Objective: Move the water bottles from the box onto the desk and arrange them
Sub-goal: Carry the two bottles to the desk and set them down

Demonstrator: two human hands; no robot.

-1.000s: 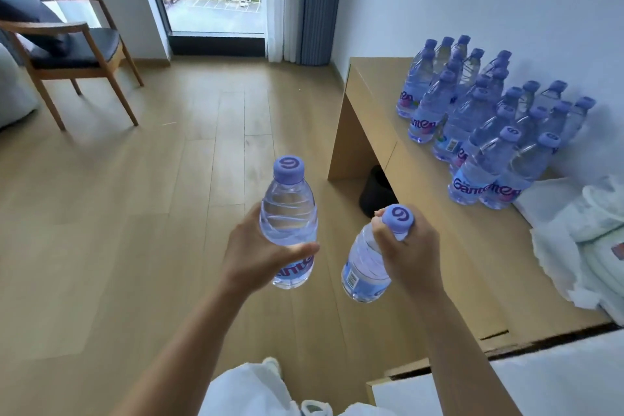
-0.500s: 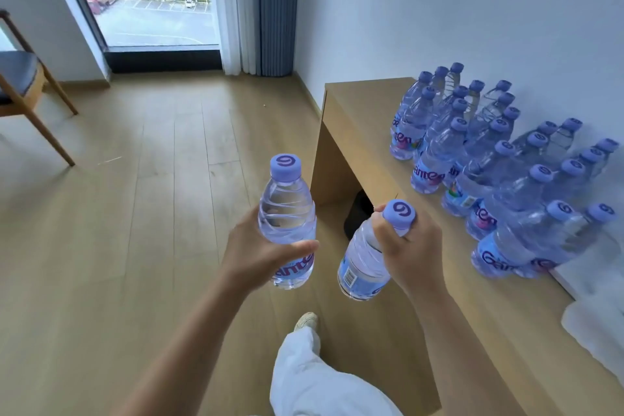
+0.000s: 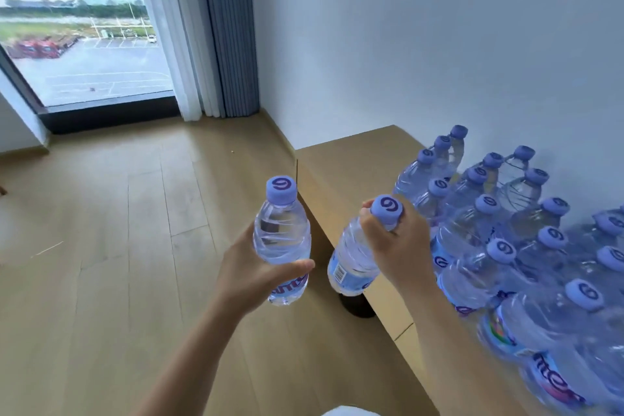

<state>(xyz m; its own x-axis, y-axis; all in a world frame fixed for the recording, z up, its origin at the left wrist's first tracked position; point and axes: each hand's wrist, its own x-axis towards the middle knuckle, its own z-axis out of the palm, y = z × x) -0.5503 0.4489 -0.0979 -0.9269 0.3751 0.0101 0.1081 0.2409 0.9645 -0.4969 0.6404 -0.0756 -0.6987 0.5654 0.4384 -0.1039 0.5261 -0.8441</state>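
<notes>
Left grip [image 3: 250, 275] wrapped one water bottle [image 3: 283, 240] at mid-body, upright. Right grip [image 3: 393, 241] clamped a second bottle [image 3: 354, 263] by its neck, tilted. Both were airborne beside the table [image 3: 351, 165]. Compared with a second earlier, the standing bottle cluster [image 3: 506, 230] loomed closer; the carrier had advanced. Placement looked imminent, box out of view.
</notes>
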